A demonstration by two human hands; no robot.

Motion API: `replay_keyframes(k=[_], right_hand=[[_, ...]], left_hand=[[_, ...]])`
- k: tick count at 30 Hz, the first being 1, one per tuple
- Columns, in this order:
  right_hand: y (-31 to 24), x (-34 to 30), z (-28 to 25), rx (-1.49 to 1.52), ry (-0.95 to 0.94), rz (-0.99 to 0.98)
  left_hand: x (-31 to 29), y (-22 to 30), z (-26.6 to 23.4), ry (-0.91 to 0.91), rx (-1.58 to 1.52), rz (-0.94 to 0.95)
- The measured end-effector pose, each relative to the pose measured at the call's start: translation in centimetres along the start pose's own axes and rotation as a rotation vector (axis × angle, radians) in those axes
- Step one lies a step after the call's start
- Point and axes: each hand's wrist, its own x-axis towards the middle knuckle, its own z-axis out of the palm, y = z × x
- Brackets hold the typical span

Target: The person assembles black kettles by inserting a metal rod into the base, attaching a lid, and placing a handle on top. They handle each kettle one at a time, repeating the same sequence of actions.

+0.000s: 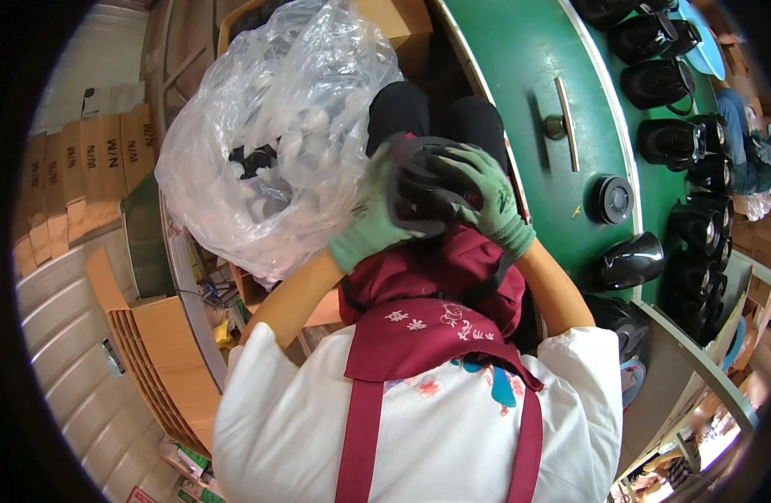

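- Notably, I see the clear plastic bag (268, 126) beside the lap, holding black and white parts.
- Green conveyor (528, 92) carries black kettles (654, 84).
- My left hand (373, 222) and right hand (490, 197), gloved, clamp the black round part (423, 184) above the lap.

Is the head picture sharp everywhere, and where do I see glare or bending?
Head view: left hand in a green glove is motion-blurred; round black plastic part slightly soft; clear plastic bag shows white glare; green conveyor belt edge bends near the rim.
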Motion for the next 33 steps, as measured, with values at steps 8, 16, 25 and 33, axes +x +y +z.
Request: replay_keyframes(k=[8, 16, 25, 33], right_hand=[[18.9, -7.6, -7.6, -0.805, 0.37, 0.772], [8.5, 1.7, -9.6, 0.479, 0.153, 0.958], [3.9, 10.2, -10.0, 0.126, -0.572, 0.613], [8.7, 8.8, -6.8, -0.203, -0.375, 0.071]], left_hand=[[0.3, -2.1, 1.0, 0.188, 0.303, 0.331], [1.7, -1.4, 0.6, -0.045, 0.141, 0.128], [2.9, 1.2, -0.2, 0.315, 0.386, 0.414], [9.7, 6.1, 1.6, -0.123, 0.795, -0.184]])
